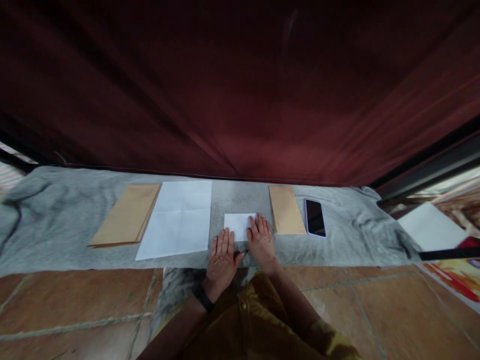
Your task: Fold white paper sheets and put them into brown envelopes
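A small white folded sheet of paper (pixel 236 221) lies flat on the grey cloth in front of me. My left hand (pixel 222 257) rests with its fingers stretched out, the fingertips on the paper's lower left corner. On the paper's right edge lies my right hand (pixel 261 241), flat, its fingers extended and partly covering that side. Neither hand grips anything. Left of the hands is a larger white sheet (pixel 178 220) with faint crease lines. To the right, a brown envelope (pixel 287 210) lies close to my right hand.
Brown envelopes (pixel 125 215) are stacked at the left, partly beside the large sheet. A phone (pixel 315 218) lies right of the single envelope. Grey cloth (pixel 352 225) covers the narrow surface; a dark red curtain (pixel 240 100) hangs behind it. White paper (pixel 431 226) lies at far right.
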`<state>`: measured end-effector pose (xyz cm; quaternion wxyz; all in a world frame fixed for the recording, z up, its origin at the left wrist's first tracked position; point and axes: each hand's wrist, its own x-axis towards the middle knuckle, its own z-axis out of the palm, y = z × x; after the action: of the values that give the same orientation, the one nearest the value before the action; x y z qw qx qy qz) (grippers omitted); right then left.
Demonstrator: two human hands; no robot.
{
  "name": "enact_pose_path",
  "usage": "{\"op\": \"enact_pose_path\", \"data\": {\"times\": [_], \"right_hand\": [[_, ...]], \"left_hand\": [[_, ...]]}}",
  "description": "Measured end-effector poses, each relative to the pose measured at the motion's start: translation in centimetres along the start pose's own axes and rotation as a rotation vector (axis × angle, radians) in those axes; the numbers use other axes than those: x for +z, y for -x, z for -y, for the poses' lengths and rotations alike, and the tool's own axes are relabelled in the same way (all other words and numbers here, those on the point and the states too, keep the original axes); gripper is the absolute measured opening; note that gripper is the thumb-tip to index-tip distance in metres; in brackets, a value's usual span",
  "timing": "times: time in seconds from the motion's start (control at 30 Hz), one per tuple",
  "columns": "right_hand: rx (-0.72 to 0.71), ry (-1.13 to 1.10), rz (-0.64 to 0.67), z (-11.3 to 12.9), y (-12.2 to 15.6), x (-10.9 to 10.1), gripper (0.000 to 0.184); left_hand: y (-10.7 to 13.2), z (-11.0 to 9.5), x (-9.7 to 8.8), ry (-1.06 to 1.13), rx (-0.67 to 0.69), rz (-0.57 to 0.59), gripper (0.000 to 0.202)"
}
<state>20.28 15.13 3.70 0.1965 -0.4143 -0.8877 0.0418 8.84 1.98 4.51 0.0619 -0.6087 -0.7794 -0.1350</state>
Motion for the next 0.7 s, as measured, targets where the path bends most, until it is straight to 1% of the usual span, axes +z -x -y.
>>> {"op": "enact_pose_path", "data": {"times": [0.23,0.53,0.7], "right_hand": [[0.005,-0.053,0.004,-0.5,0.0,-0.3,0.048],[-0.002,-0.101,0.013,-1.1,0.0,-0.2,0.052],[0.005,-0.101,0.038,-1.1,-0.2,-0.4,0.05]], "left_hand": [[0.7,-1.1,-0.6,-0.038,0.029,0.022,0.066],[0.2,-2.8,0.1,0.045,0.19,0.05,0.071],[-0.3,-3.7,0.3,0.044,0.234,0.067,0.071]]}}
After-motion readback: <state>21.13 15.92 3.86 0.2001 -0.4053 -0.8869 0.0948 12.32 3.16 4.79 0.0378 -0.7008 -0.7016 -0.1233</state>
